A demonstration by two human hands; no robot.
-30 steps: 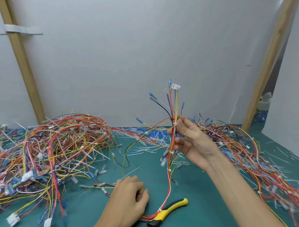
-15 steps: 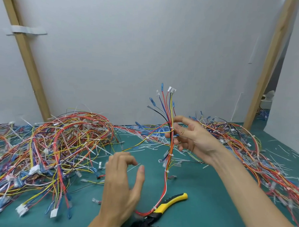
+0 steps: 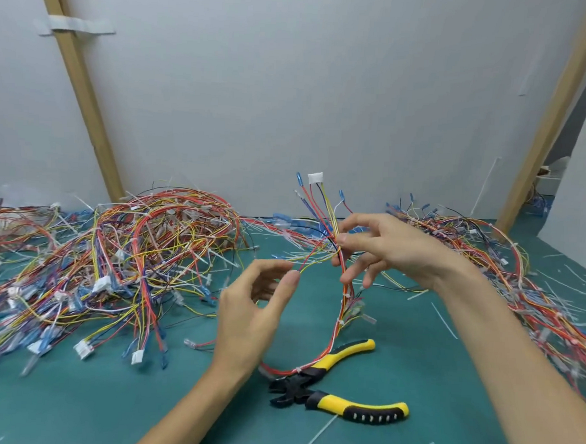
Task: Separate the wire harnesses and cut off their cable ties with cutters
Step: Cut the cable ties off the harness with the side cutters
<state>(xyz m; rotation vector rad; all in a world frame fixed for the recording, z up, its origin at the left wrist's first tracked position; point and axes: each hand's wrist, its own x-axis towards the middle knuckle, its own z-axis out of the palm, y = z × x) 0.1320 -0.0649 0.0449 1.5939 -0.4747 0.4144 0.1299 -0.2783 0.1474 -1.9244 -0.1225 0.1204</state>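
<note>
Wire harness [image 3: 345,289], held up alone, is pinched by right hand [image 3: 384,249], centre frame; left hand [image 3: 254,307] released; next move likely needs cutters [image 3: 307,390].

One wide-angle camera rides on my head, looking forward and down over the green mat [image 3: 109,408] toward the white wall [image 3: 290,87] at the far side. It sits close: my forearms [image 3: 513,365] cross the near edge, with my left hand [image 3: 254,307] and right hand [image 3: 391,249] mid-frame.
</note>
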